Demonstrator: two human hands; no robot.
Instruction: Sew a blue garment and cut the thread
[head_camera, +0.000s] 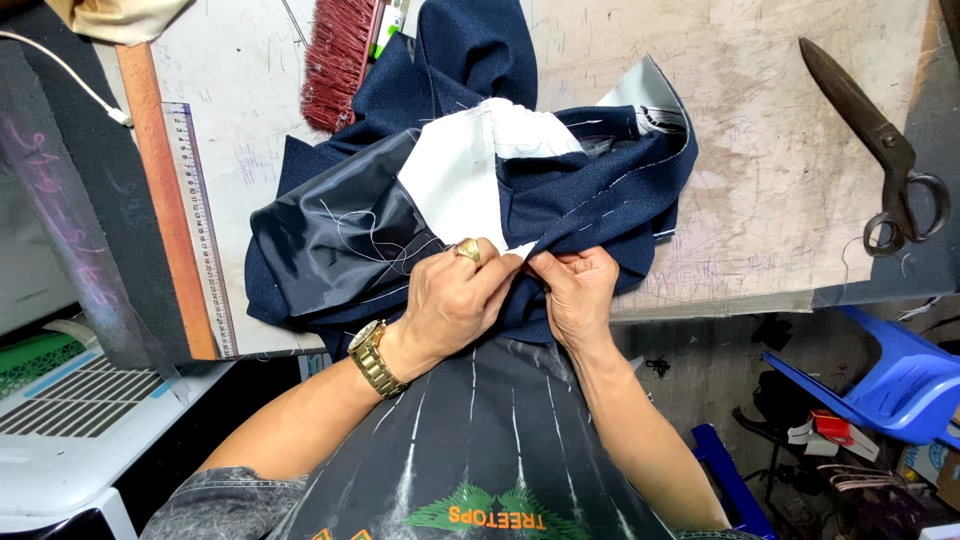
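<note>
A navy blue garment (590, 190) with shiny dark lining (330, 235) and white interfacing (460, 175) lies bunched on the worktable (760, 180). My left hand (455, 295), wearing a gold ring and a gold wristwatch, pinches the white fabric edge at the garment's near side. My right hand (575, 290) grips the navy cloth right beside it, fingers closed. White basting stitches run along the navy cloth. The two hands almost touch at the table's front edge.
Large dark scissors (880, 150) lie at the table's right. A reddish brush (335, 60) sits at the top, a long ruler (200, 230) and wooden straightedge (160, 190) at the left. A blue plastic stool (890, 375) stands on the cluttered floor at right.
</note>
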